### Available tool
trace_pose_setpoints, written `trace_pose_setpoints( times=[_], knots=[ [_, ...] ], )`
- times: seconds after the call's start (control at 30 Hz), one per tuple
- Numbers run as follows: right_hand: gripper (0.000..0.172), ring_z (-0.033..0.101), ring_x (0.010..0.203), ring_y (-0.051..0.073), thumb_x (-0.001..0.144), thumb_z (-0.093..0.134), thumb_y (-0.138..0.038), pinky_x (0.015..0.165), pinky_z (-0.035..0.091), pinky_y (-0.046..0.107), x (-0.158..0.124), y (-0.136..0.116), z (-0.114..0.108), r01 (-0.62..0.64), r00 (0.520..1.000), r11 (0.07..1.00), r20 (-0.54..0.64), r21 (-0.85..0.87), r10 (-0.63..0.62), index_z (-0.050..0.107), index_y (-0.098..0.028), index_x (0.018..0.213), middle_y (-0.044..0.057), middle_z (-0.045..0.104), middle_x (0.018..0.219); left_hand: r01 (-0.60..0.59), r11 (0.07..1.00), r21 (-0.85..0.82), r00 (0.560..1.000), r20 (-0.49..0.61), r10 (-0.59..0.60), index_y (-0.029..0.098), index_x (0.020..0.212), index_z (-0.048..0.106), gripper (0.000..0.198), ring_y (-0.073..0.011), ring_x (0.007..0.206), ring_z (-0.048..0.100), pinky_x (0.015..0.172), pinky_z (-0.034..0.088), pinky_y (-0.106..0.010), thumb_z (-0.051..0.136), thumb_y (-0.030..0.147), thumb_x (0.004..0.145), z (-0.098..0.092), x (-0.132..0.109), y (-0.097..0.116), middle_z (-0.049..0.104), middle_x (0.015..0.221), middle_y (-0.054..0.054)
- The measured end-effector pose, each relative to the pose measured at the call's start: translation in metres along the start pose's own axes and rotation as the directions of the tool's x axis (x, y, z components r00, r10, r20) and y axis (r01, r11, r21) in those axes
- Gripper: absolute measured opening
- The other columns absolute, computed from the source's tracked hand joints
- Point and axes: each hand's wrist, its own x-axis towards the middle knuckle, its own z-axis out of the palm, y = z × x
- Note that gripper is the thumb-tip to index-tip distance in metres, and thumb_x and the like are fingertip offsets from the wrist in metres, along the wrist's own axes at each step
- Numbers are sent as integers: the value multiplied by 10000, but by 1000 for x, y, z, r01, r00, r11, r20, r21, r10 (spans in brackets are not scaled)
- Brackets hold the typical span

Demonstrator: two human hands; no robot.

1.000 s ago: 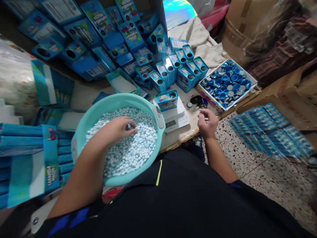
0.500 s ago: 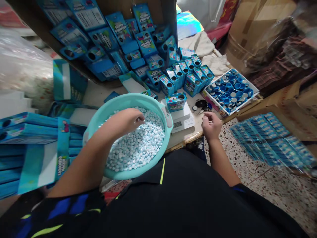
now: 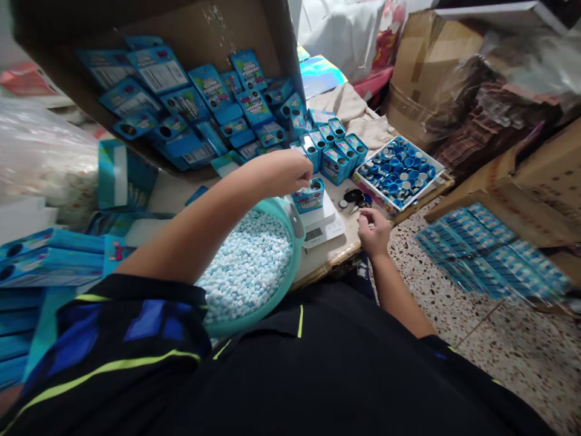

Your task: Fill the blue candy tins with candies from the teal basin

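My left hand (image 3: 297,171) is over a small blue candy box (image 3: 308,198) with a round hole in its top. Its fingers are pinched at the opening, with a few pale candies just visible at the tips. The box stands upright on a white digital scale (image 3: 324,231), whose display I cannot read. Under my left forearm is a turquoise bowl (image 3: 297,251) full of small pale blue and white candies (image 3: 254,266). My right hand (image 3: 374,232) rests by the table's front edge with fingers curled; whatever they may hold is hidden.
Several open-topped blue boxes (image 3: 338,163) stand behind the scale. A tray (image 3: 438,166) of blue caps sits at right, beside keys (image 3: 358,198). A large carton (image 3: 267,36) of blue boxes lies behind. Wrapped blue packs (image 3: 490,254) are on the right, below table height.
My left hand has moved from the candies in the bowl to above the box on the scale. My right hand stays by the table edge. The view has shifted slightly.
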Motion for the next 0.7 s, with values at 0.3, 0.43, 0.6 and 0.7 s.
trace_pose_setpoints(
  times=[0.3, 0.43, 0.6, 0.7],
  knots=[
    [268, 714, 719, 208, 926, 556, -337, 649, 566, 331, -1, 2, 3, 15, 1000, 999, -22, 29, -15, 770, -195, 1002, 68, 796, 846, -87, 988, 124, 996, 45, 82, 196, 1026, 810, 249, -224, 889, 661, 812, 481, -348, 596, 265, 919, 2, 16, 4, 762, 1037, -97],
    [256, 709, 710, 209, 924, 558, -323, 627, 560, 328, -2, 3, 3, 20, 1000, 999, -23, 46, -19, 768, -199, 1003, 61, 786, 834, -86, 988, 130, 995, 58, 79, 205, 1076, 805, 268, -229, 917, 674, 820, 490, -343, 589, 259, 927, 1, 16, 1, 770, 1046, -97],
    [248, 686, 686, 204, 918, 568, -319, 613, 554, 329, -2, 3, 3, 25, 999, 998, -30, 53, -24, 772, -201, 995, 56, 779, 827, -14, 996, 90, 999, 36, 11, 195, 1479, 634, 539, -237, 867, 682, 796, 494, -345, 609, 274, 947, -1, 5, -2, 781, 1021, -89],
    [251, 686, 688, 204, 911, 566, -317, 621, 561, 334, -2, 3, 2, 23, 999, 998, -28, 53, -22, 773, -202, 995, 54, 780, 827, 23, 998, 63, 1000, -22, -22, 225, 1414, 688, 461, -240, 924, 690, 862, 507, -356, 604, 294, 966, -7, -13, -6, 773, 1034, -84]
  ],
)
